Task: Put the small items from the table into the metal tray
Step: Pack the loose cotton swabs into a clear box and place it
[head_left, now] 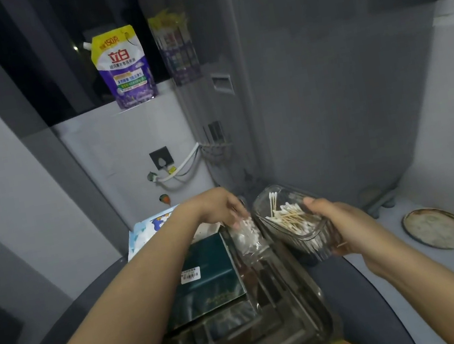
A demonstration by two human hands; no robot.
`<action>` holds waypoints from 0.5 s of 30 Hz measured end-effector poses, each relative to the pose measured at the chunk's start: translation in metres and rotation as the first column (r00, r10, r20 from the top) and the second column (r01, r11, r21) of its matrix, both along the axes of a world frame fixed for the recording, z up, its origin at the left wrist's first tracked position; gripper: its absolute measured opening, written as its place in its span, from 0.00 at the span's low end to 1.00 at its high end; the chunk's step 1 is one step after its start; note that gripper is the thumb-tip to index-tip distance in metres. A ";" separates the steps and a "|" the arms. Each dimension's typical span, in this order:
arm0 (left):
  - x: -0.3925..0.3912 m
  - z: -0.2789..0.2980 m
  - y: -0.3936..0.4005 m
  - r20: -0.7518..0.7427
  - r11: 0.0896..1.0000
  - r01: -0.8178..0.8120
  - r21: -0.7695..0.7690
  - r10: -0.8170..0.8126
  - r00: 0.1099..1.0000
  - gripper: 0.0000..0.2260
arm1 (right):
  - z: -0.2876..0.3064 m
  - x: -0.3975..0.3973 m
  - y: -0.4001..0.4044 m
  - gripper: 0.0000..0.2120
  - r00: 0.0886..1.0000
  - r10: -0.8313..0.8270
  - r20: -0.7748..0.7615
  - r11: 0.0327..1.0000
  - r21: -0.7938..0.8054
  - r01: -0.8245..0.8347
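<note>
Over the metal tray (319,315), left hand (219,207) pinching a cotton swab bag (247,236), right hand (345,222) gripping the clear swab box (291,221), probably for loading

The purple, white and yellow soft refill pouch (124,69) standing on the grey ledge carries the red brand characters "立白" on its white panel, and "150克" in red on the yellow band at its top. The white barcode sticker (190,276) on the dark green flat box (207,277) seems printed, but stays unreadable.
</note>
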State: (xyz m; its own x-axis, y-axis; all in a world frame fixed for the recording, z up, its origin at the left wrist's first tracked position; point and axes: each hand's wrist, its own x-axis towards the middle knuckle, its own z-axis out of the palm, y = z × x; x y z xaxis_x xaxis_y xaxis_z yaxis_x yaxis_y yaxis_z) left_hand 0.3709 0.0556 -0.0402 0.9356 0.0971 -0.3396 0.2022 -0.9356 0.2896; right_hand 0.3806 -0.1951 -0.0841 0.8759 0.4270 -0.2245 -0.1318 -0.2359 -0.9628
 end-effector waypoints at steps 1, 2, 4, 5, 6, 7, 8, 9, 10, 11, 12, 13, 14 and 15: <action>0.002 0.000 -0.001 0.001 1.000 -0.006 -0.013 0.006 1.000 0.14 | 0.000 0.000 -0.001 0.23 1.000 0.005 0.001 1.000 0.000 -0.005; 0.003 0.000 -0.002 -0.001 1.000 -0.004 -0.021 0.004 1.000 0.15 | 0.000 -0.001 -0.002 0.24 1.000 0.008 0.003 1.000 0.002 -0.008; 0.008 -0.004 -0.005 -0.009 1.000 0.008 -0.030 -0.008 1.000 0.16 | 0.000 -0.001 -0.004 0.25 1.000 -0.007 0.001 1.000 -0.002 0.007; 0.009 -0.005 -0.005 -0.005 1.000 0.010 -0.025 -0.010 1.000 0.16 | 0.000 -0.001 -0.005 0.25 1.000 -0.017 -0.001 1.000 -0.009 0.017; 0.011 -0.008 -0.005 0.002 1.000 0.011 -0.017 -0.011 1.000 0.16 | 0.001 0.000 -0.005 0.24 1.000 -0.023 -0.005 1.000 -0.013 0.023; 0.012 -0.009 -0.005 0.013 1.000 0.012 -0.008 -0.012 1.000 0.15 | 0.001 0.000 -0.006 0.23 1.000 -0.022 -0.010 1.000 -0.017 0.021; 0.013 -0.011 -0.005 0.023 1.000 0.016 0.000 -0.016 1.000 0.14 | 0.002 -0.001 -0.006 0.23 1.000 -0.017 -0.013 1.000 -0.021 0.017; 0.014 -0.013 -0.005 0.032 1.000 0.019 0.006 -0.019 0.999 0.13 | 0.003 -0.002 -0.006 0.22 1.000 -0.012 -0.019 1.000 -0.027 0.012; 0.014 -0.015 -0.006 0.042 1.000 0.024 0.011 -0.025 0.999 0.12 | 0.003 -0.002 -0.007 0.21 1.000 -0.014 -0.021 1.000 -0.027 0.013; 0.015 -0.018 -0.006 0.051 0.999 0.031 0.016 -0.032 0.998 0.12 | 0.003 -0.002 -0.007 0.20 1.000 -0.018 -0.023 0.999 -0.029 0.017; 0.016 -0.021 -0.007 0.059 0.999 0.039 0.021 -0.040 0.997 0.11 | 0.003 -0.002 -0.008 0.20 0.999 -0.022 -0.024 0.999 -0.033 0.021; 0.017 -0.024 -0.007 0.067 0.999 0.042 0.024 -0.044 0.997 0.09 | 0.003 -0.003 -0.008 0.20 0.999 -0.020 -0.027 0.999 -0.039 0.019; 0.018 -0.025 -0.007 0.073 0.999 0.042 0.027 -0.044 0.996 0.07 | 0.004 -0.003 -0.008 0.20 0.999 -0.017 -0.027 0.999 -0.038 0.016; 0.019 -0.026 -0.008 0.078 0.999 0.042 0.023 -0.044 0.996 0.08 | 0.004 -0.003 -0.008 0.20 0.999 -0.017 -0.030 0.999 -0.035 0.016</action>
